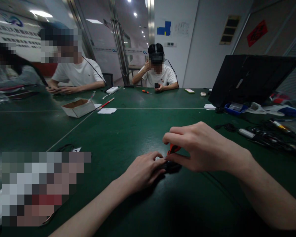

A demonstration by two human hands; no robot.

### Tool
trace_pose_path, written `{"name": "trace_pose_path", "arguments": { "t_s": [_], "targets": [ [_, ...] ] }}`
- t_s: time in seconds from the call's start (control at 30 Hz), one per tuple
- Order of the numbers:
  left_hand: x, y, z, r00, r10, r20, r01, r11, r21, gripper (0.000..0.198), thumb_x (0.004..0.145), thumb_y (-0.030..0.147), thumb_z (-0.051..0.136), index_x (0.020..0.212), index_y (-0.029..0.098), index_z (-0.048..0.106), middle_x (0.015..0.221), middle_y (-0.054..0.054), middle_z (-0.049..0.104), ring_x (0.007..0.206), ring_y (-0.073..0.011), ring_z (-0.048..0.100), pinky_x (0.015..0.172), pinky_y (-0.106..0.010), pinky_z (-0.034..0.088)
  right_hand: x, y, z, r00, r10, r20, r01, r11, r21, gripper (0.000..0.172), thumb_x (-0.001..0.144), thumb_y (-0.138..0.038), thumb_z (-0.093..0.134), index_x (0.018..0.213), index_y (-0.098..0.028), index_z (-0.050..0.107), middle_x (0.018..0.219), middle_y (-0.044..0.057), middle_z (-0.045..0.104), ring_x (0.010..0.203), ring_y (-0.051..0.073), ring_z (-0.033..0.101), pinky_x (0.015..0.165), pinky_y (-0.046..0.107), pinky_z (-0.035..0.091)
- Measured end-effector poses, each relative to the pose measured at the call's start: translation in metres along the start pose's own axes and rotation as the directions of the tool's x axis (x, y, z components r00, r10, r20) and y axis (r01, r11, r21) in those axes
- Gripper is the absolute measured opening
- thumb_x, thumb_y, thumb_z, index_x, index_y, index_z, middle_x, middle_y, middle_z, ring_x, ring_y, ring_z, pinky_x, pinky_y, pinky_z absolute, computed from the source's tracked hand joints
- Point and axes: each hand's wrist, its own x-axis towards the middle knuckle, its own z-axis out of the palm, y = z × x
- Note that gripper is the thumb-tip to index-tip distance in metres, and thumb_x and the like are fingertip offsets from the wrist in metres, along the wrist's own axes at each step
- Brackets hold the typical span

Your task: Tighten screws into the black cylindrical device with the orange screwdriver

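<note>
My right hand [192,148] is closed around the red-orange and black handle of a screwdriver [174,149]; its shaft and tip are hidden by my fingers. Under it on the green table lies a small black object [173,166], mostly covered by both hands, so its kind is unclear. My left hand [146,168] grips that object's left side, with thumb and fingers bent around it. A bit of something pale shows beside the left fingertips. On the table, a thin dark cable [218,182] runs off to the right below my right wrist.
Across the green table [138,128] sit several people. A white open box [79,108], paper [107,111] and another screwdriver [146,92] lie farther off. On the right are a black monitor [246,79], a blue tray [235,108] and tangled cables [273,135]. A pixelated area covers the near left.
</note>
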Motion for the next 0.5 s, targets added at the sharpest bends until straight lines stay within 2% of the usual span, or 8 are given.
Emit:
{"name": "trace_pose_path", "arguments": {
  "t_s": [0.07, 0.2, 0.37, 0.5],
  "targets": [
    [0.0004, -0.0003, 0.0001, 1.0, 0.003, -0.003, -0.003, 1.0, 0.006, 0.026, 0.098, 0.03, 0.049, 0.12, 0.023, 0.061, 0.119, -0.009, 0.059, 0.095, -0.0239, 0.061, 0.076, -0.033, 0.052, -0.0012, -0.0017, -0.0016, 1.0, -0.001, 0.023, -0.001, 0.998, 0.068, 0.012, 0.089, -0.025, 0.053, 0.099, -0.02, 0.052, 0.092, 0.0, 0.06, 0.066, 0.011, 0.049, 0.055, 0.025, 0.03],
    [0.0009, 0.0008, -0.0019, 1.0, -0.004, 0.012, 0.004, 1.0, 0.018, 0.028, 0.097, 0.029, 0.05, 0.123, 0.024, 0.058, 0.122, -0.009, 0.057, 0.095, -0.0243, 0.061, 0.076, -0.033, 0.052, -0.0021, -0.0025, -0.0013, 0.999, 0.01, 0.041, -0.014, 0.995, 0.101, 0.01, 0.09, -0.02, 0.047, 0.099, -0.019, 0.051, 0.09, -0.001, 0.06, 0.065, 0.011, 0.05, 0.055, 0.025, 0.031],
    [-0.0001, 0.0014, -0.0034, 1.0, -0.015, 0.023, 0.015, 1.0, 0.01, 0.028, 0.097, 0.029, 0.05, 0.123, 0.024, 0.058, 0.121, -0.009, 0.057, 0.097, -0.025, 0.061, 0.079, -0.035, 0.052, 0.0006, 0.0007, 0.0024, 1.0, -0.003, -0.016, 0.003, 1.0, 0.004, 0.005, 0.093, -0.025, 0.048, 0.094, -0.021, 0.05, 0.081, -0.002, 0.058, 0.059, 0.011, 0.045, 0.052, 0.025, 0.026],
    [-0.0006, 0.0004, -0.0022, 1.0, -0.009, 0.016, 0.009, 1.0, -0.01, 0.026, 0.098, 0.03, 0.049, 0.12, 0.023, 0.06, 0.121, -0.009, 0.058, 0.1, -0.0255, 0.06, 0.084, -0.038, 0.051, 0.0016, 0.0011, 0.0027, 1.0, -0.004, -0.027, 0.002, 0.998, -0.056, 0.012, 0.093, -0.032, 0.051, 0.087, -0.022, 0.05, 0.072, -0.004, 0.055, 0.056, 0.011, 0.042, 0.051, 0.025, 0.022]
  ]
}}
